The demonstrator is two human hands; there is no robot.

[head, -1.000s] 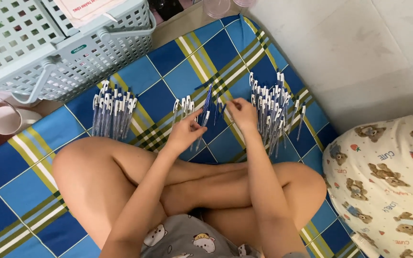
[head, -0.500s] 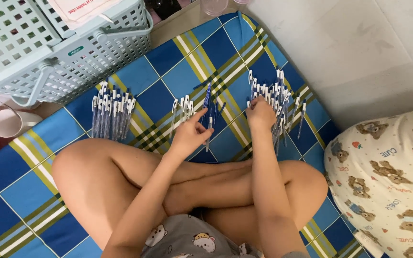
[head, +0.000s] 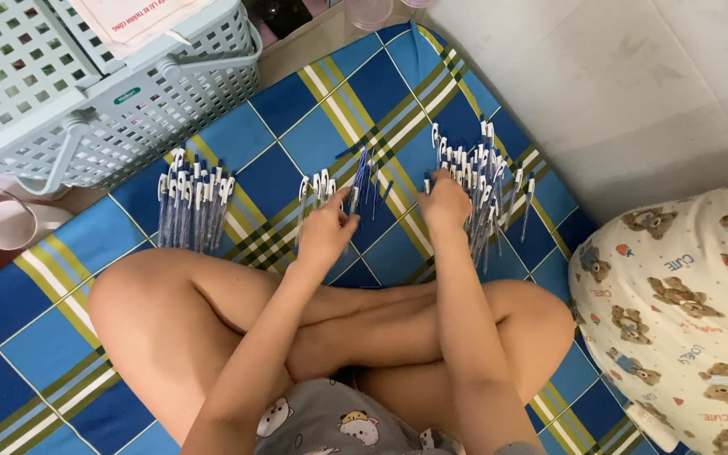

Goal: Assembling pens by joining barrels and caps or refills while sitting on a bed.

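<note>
I sit cross-legged on a blue plaid mat (head: 398, 93) with pens laid out in front of my knees. My left hand (head: 326, 229) is at the middle group of pens (head: 318, 190) and pinches a blue pen (head: 357, 181) that points away from me. My right hand (head: 444, 202) lies on the left edge of the right pile of pens (head: 482, 185), with its fingers curled down among them. Whether they grip one is hidden. A third bunch of pens (head: 191, 202) lies to the left, apart from both hands.
A pale green plastic basket (head: 103, 101) with handles stands at the back left, with paper on top. A pink cup (head: 10, 223) sits at the left edge. A bear-print cushion (head: 684, 312) lies at the right, next to a white tiled floor (head: 634, 84).
My right hand has moved right, from beside the left hand over to the right pile of pens. The left hand has stayed at the middle group with the blue pen.
</note>
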